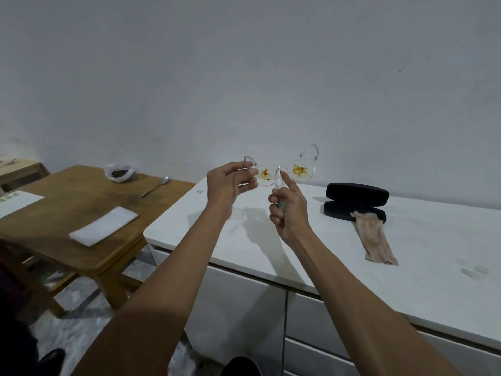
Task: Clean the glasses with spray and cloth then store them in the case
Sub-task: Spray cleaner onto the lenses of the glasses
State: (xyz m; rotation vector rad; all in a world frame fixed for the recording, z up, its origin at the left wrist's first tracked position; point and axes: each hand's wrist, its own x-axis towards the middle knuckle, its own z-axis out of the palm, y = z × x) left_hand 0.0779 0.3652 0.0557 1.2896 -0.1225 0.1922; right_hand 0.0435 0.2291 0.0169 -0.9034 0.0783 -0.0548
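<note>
My right hand [288, 213] wraps the small spray bottle [279, 189] so fully that only its white nozzle and a patch of label show, forefinger on top. My left hand [227, 183] pinches the clear glasses [284, 172] by one end, above the white tabletop [406, 253]; orange smears sit on both lenses. The black case [356, 202] lies open near the wall, the beige cloth [375, 240] trailing from it. Beside stands a wooden table [81, 207] under a plain wall.

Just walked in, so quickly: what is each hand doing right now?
Left hand: closed on the glasses, pinching the frame's end.
Right hand: closed around the spray bottle, nozzle aimed at the stained lenses.
</note>
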